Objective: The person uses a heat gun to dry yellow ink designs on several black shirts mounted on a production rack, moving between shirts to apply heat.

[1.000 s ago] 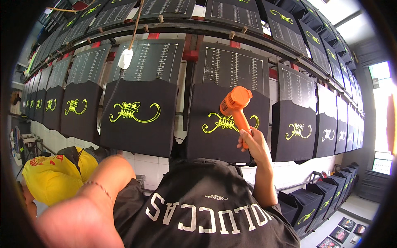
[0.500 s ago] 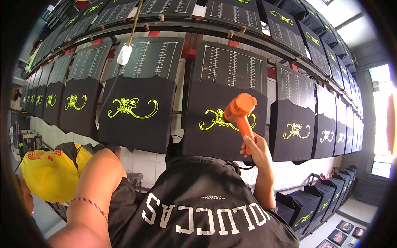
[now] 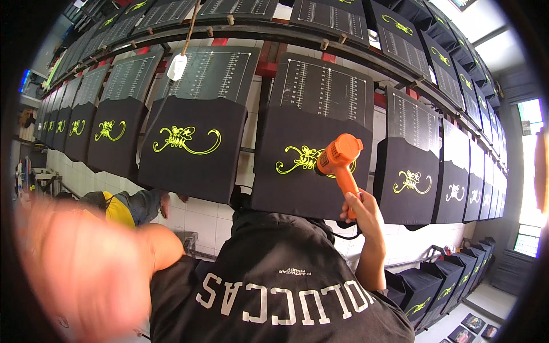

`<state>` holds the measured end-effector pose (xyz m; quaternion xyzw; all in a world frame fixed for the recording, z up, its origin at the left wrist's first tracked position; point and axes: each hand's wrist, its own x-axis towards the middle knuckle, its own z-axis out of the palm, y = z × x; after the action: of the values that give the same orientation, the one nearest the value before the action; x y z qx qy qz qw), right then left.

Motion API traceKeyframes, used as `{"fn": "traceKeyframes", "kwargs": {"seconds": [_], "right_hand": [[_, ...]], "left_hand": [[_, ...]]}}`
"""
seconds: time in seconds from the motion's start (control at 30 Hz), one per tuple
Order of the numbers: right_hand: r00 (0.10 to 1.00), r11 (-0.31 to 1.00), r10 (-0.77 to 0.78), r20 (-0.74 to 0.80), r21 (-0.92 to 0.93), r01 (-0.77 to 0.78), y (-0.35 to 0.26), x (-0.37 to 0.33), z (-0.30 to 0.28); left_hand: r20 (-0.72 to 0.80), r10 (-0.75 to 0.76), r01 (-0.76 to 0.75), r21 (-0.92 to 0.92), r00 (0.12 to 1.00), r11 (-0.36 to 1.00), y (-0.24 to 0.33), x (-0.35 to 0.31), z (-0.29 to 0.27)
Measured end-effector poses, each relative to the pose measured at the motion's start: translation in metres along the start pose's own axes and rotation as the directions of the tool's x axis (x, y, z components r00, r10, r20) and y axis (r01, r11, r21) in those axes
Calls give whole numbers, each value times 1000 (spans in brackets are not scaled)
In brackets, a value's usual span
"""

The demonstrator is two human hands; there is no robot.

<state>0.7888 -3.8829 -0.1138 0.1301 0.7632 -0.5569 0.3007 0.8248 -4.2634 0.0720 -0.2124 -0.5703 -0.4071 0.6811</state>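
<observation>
My right hand [image 3: 365,216] is wrapped round the handle of an orange heat gun [image 3: 344,150]. Its dark nozzle points left, over the neon yellow-green print on a black garment [image 3: 291,197] stretched on the board in front of me. From this angle I cannot tell how far the nozzle stands off the cloth. Close to the camera at lower left, my left hand [image 3: 86,260] is raised and smeared by motion, with its fingers not readable. A dark cord runs below my right hand.
Similar boards with black printed garments line both sides, including a left neighbour [image 3: 191,166] and a right one [image 3: 406,194]. A metal rail [image 3: 274,37] crosses behind them. A white tag [image 3: 177,67] hangs from a stick. Someone in yellow [image 3: 119,210] is at the left.
The heat gun and my right hand have shifted slightly right across the print. My left arm has swung up toward the camera. The person in yellow now shows differently, with jeans in view.
</observation>
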Motion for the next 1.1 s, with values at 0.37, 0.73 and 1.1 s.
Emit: {"fn": "traceKeyframes", "kwargs": {"seconds": [0.37,0.73,1.1], "right_hand": [[997,998,-65,35,0,65,-5,9,9],[989,998,-44,140,-45,50,-3,7,8],[990,989,-77,115,-115,91,-15,25,26]], "left_hand": [[-228,-866,412,911,445,-29,-74,-353,-198],[-100,-824,62,995,558,-79,-58,-380,-191],[-89,-793,52,996,603,-72,-61,-385,-195]]}}
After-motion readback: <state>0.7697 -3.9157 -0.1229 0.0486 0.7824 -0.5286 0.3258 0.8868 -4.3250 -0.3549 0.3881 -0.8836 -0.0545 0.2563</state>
